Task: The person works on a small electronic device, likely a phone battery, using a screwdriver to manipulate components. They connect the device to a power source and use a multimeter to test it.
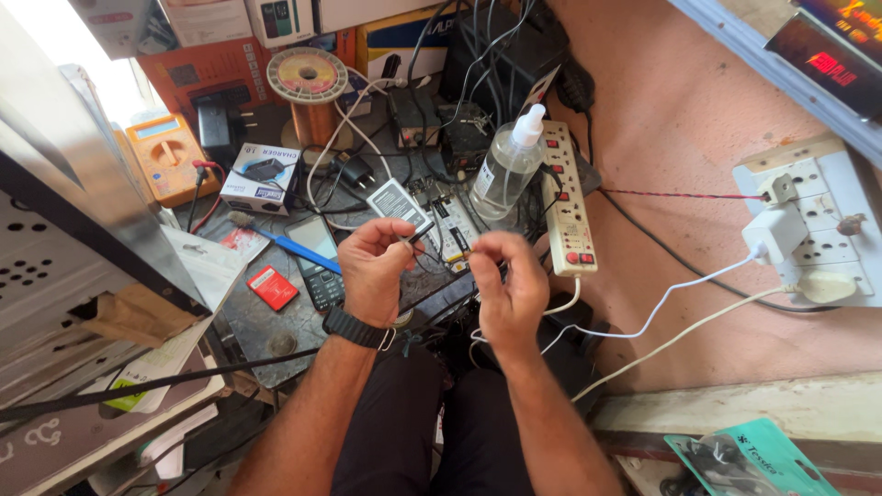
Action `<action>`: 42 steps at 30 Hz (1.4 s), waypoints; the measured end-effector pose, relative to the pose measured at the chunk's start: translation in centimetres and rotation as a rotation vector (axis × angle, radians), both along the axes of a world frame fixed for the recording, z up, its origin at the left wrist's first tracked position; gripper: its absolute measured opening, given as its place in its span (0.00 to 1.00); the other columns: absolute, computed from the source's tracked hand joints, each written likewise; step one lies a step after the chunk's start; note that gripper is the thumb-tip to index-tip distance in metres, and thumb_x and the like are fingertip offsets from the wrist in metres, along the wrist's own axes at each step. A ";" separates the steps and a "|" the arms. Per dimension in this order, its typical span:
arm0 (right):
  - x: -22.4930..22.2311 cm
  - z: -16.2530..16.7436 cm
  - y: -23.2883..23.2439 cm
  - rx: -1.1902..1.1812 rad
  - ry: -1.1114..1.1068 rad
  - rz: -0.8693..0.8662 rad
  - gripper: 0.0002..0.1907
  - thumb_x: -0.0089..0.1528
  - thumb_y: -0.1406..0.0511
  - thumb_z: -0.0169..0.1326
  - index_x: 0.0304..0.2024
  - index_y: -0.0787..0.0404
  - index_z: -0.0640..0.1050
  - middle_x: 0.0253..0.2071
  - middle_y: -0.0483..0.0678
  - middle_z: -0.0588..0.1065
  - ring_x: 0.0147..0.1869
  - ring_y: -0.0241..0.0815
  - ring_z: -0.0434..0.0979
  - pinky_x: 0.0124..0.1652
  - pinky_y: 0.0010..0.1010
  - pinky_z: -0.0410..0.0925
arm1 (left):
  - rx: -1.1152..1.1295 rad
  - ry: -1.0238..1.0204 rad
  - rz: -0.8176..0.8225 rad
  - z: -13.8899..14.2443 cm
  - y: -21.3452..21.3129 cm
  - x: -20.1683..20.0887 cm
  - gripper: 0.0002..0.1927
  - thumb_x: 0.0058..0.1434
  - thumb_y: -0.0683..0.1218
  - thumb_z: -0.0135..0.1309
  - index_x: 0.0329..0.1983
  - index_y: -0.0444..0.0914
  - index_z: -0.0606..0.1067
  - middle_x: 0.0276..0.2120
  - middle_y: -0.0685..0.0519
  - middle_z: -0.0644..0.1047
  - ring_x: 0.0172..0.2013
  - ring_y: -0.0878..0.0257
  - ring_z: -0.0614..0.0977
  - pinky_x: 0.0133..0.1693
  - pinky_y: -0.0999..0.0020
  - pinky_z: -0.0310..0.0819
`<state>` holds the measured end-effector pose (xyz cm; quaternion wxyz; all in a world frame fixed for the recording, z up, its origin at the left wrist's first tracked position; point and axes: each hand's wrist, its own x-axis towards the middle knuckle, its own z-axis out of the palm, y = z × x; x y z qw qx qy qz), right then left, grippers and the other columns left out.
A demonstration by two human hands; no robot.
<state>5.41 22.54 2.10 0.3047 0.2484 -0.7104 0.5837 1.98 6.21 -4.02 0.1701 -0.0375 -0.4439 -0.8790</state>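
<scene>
Two hands are held over a cluttered bench, seen from above. At far left, a yellow multimeter point(166, 154) is laid near a charger box point(262, 174), with a copper wire spool point(310, 92) stood behind them. Nearer, a blue-handled brush point(292, 245) is laid beside a keypad phone point(319, 262), and a small red battery point(272, 287) is set just left of the phone. The left hand point(375, 268), with a black watch point(355, 328) worn at the wrist, is closed in a pinch on a thin black probe point(419, 232), whose tip is pointed up and to the right toward a flat grey battery point(399, 204). The right hand point(505, 280) is held just beside it, fingers curled together on a thin wire point(443, 264); what else is gripped cannot be told. Behind the hands, a clear spray bottle point(507, 167) is stood against a white power strip point(567, 197). At far right, a white adapter point(774, 233) is plugged into a wall socket board point(827, 197).
</scene>
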 end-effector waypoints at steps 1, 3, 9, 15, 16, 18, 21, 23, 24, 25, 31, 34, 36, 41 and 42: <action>0.4 -0.4 0.0 -0.032 0.007 0.001 0.07 0.69 0.68 0.57 0.45 0.67 0.76 0.43 0.47 0.76 0.45 0.34 0.73 0.48 0.25 0.68 | -0.008 -0.014 0.010 0.0 0.0 -0.1 0.09 0.58 0.31 0.51 0.41 0.31 0.78 0.32 0.51 0.81 0.31 0.67 0.82 0.30 0.76 0.72; 1.4 -1.1 -0.1 -0.030 -0.011 -0.043 0.05 0.67 0.69 0.56 0.42 0.67 0.77 0.41 0.47 0.76 0.42 0.35 0.74 0.44 0.25 0.69 | -0.023 -0.035 0.028 0.0 0.0 -0.3 0.09 0.58 0.31 0.51 0.40 0.31 0.78 0.31 0.51 0.81 0.30 0.67 0.82 0.30 0.76 0.72; 3.3 -2.6 -1.2 0.057 0.006 -0.028 0.05 0.64 0.70 0.59 0.38 0.67 0.77 0.37 0.49 0.78 0.39 0.41 0.79 0.42 0.29 0.72 | -0.023 -0.040 0.053 0.3 -0.1 -0.5 0.10 0.57 0.30 0.51 0.40 0.30 0.78 0.30 0.51 0.80 0.30 0.66 0.81 0.30 0.76 0.71; 3.9 -3.1 -2.0 0.227 0.017 0.010 0.07 0.64 0.67 0.58 0.37 0.67 0.78 0.43 0.57 0.79 0.43 0.50 0.82 0.42 0.35 0.74 | -0.006 -0.034 0.056 0.6 -0.1 -0.3 0.10 0.57 0.30 0.51 0.39 0.30 0.78 0.30 0.50 0.80 0.30 0.66 0.82 0.29 0.76 0.71; 3.9 -3.2 -2.1 0.248 0.003 0.032 0.08 0.65 0.67 0.56 0.37 0.68 0.78 0.45 0.59 0.79 0.44 0.51 0.83 0.42 0.35 0.74 | -0.007 -0.033 0.057 0.7 -0.2 -0.2 0.10 0.57 0.30 0.50 0.40 0.30 0.78 0.30 0.51 0.80 0.30 0.66 0.82 0.30 0.76 0.71; 3.9 -3.5 -2.1 0.271 -0.018 0.059 0.11 0.66 0.66 0.53 0.33 0.69 0.77 0.49 0.62 0.79 0.45 0.54 0.83 0.43 0.37 0.74 | -0.010 -0.033 0.058 0.7 -0.2 -0.2 0.11 0.57 0.30 0.50 0.40 0.30 0.78 0.30 0.51 0.80 0.30 0.66 0.82 0.30 0.76 0.71; 3.5 -4.0 -2.3 0.275 -0.037 0.123 0.15 0.67 0.67 0.50 0.26 0.69 0.71 0.46 0.64 0.79 0.52 0.59 0.84 0.45 0.39 0.75 | -0.012 -0.035 0.054 0.8 -0.2 -0.2 0.10 0.57 0.30 0.50 0.40 0.30 0.78 0.30 0.51 0.80 0.30 0.66 0.82 0.30 0.76 0.72; 3.4 -4.4 -2.2 0.270 -0.051 0.146 0.17 0.67 0.68 0.50 0.23 0.69 0.69 0.46 0.66 0.79 0.53 0.60 0.84 0.46 0.39 0.75 | -0.012 -0.033 0.054 0.7 -0.1 -0.2 0.10 0.57 0.30 0.50 0.40 0.30 0.78 0.30 0.51 0.80 0.30 0.66 0.82 0.30 0.76 0.71; 3.4 -4.5 -2.1 0.269 -0.058 0.143 0.17 0.66 0.68 0.50 0.22 0.69 0.69 0.49 0.68 0.79 0.51 0.60 0.84 0.46 0.39 0.76 | -0.012 -0.031 0.054 0.7 -0.1 -0.2 0.10 0.57 0.30 0.50 0.40 0.30 0.78 0.30 0.51 0.80 0.30 0.66 0.82 0.30 0.76 0.71; 3.3 -4.6 -2.1 0.268 -0.064 0.142 0.17 0.65 0.68 0.49 0.22 0.70 0.69 0.51 0.70 0.79 0.49 0.59 0.84 0.45 0.39 0.76 | -0.010 -0.033 0.052 0.7 -0.1 -0.3 0.10 0.57 0.30 0.50 0.40 0.30 0.78 0.30 0.51 0.80 0.30 0.66 0.82 0.30 0.76 0.71; 3.0 -4.8 -2.1 0.226 -0.061 0.150 0.16 0.65 0.69 0.49 0.22 0.70 0.71 0.49 0.69 0.79 0.53 0.60 0.85 0.47 0.37 0.76 | -0.012 -0.041 0.046 0.9 -0.1 -0.3 0.10 0.57 0.30 0.50 0.40 0.30 0.78 0.30 0.51 0.80 0.30 0.66 0.82 0.30 0.76 0.72; 2.8 -5.1 -2.2 0.220 -0.070 0.144 0.16 0.65 0.69 0.50 0.22 0.70 0.71 0.50 0.69 0.79 0.52 0.58 0.85 0.46 0.37 0.76 | -0.014 -0.039 0.044 1.0 -0.1 -0.3 0.10 0.57 0.30 0.50 0.39 0.30 0.78 0.30 0.51 0.80 0.30 0.66 0.82 0.30 0.76 0.72; 2.8 -5.4 -2.2 0.213 -0.063 0.142 0.16 0.65 0.69 0.50 0.22 0.70 0.71 0.49 0.70 0.79 0.53 0.58 0.85 0.47 0.37 0.76 | -0.018 -0.046 0.039 1.0 -0.1 -0.3 0.10 0.57 0.30 0.50 0.39 0.30 0.78 0.30 0.52 0.80 0.30 0.65 0.82 0.30 0.76 0.71; 2.6 -6.3 -2.0 0.191 -0.069 0.150 0.19 0.67 0.68 0.50 0.20 0.69 0.70 0.40 0.65 0.80 0.57 0.59 0.84 0.45 0.36 0.76 | -0.021 -0.053 0.038 1.1 -0.1 -0.2 0.11 0.57 0.30 0.50 0.39 0.31 0.78 0.31 0.51 0.80 0.30 0.66 0.82 0.29 0.76 0.72; 2.6 -6.3 -2.0 0.187 -0.075 0.156 0.20 0.67 0.68 0.50 0.19 0.68 0.70 0.36 0.63 0.80 0.57 0.59 0.84 0.44 0.36 0.77 | -0.024 -0.053 0.039 1.1 -0.1 -0.2 0.11 0.57 0.30 0.50 0.39 0.31 0.78 0.31 0.51 0.80 0.30 0.66 0.82 0.29 0.76 0.72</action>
